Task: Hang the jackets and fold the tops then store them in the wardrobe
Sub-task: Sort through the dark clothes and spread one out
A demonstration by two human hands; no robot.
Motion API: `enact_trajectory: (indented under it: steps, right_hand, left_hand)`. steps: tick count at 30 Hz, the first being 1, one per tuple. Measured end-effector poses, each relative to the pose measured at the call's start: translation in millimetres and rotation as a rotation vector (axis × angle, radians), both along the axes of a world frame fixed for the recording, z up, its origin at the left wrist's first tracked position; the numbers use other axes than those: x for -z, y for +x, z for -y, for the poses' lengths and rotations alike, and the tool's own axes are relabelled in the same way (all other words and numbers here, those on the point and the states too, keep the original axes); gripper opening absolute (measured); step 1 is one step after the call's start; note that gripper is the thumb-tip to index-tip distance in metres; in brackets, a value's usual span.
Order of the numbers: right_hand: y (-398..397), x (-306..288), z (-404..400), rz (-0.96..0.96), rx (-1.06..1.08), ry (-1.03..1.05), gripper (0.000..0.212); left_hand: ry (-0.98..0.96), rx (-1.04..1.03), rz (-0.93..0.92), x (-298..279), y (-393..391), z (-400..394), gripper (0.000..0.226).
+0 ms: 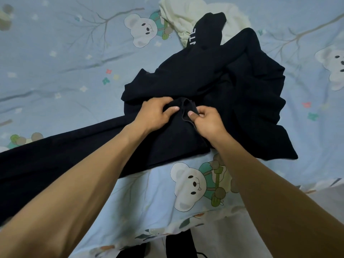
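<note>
Observed at centre frame: both hands work on a black top (214, 86) spread crumpled across a bed covered by a light blue sheet (61, 58) printed with bears and branches.

Left hand (155, 113): fingers curled over a bunched fold of the black fabric, thumb pressed against it from the near side. The hand is grasping the cloth, not lying flat on it.

Right hand (206, 121): thumb and curled fingers pinch a raised ridge of the same fabric, just beside the left hand. The two thumbs nearly face each other across the fold, close but apart.

Position of the garment: its main mass runs from centre frame to the right, with one long black portion extending to the lower left edge. A narrower black part bearing white lettering reaches toward the top of the frame, where it overlies a cream garment (186, 19) heaped at upper centre.

Both forearms are bare and enter from the bottom corners. Whether the gripped part is a cuff, a collar or a hem cannot be determined.
</note>
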State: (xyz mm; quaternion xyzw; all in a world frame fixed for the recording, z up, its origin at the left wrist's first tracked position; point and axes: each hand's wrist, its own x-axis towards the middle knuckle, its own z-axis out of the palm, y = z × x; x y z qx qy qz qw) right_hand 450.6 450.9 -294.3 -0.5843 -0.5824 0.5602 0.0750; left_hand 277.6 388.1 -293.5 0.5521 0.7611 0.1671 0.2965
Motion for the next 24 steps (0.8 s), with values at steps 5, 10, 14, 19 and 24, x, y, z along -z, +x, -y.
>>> enact_trajectory:
  steps: [5, 10, 14, 19, 24]
  right_hand:
    - [3, -10, 16, 0.144, -0.089, 0.198, 0.037]
    - [9, -31, 50, 0.282, -0.386, 0.838, 0.022]
    - [-9, -42, 68, 0.315, -0.609, 0.654, 0.023]
    - [-21, -28, 60, 0.459, -0.73, 0.518, 0.059]
    - [-8, -21, 63, 0.781, -0.826, 0.474, 0.074]
  left_hand:
    - [-0.101, -0.03, -0.345, 11, 20, 14, 0.055]
    - [0.135, -0.202, -0.191, -8, 15, 71, 0.046]
    - [0.009, -0.263, -0.149, -18, 3, 125, 0.037]
    - [-0.04, -0.112, -0.154, -5, -6, 137, 0.052]
    - [-0.146, 0.077, -0.307, 15, 15, 119, 0.07]
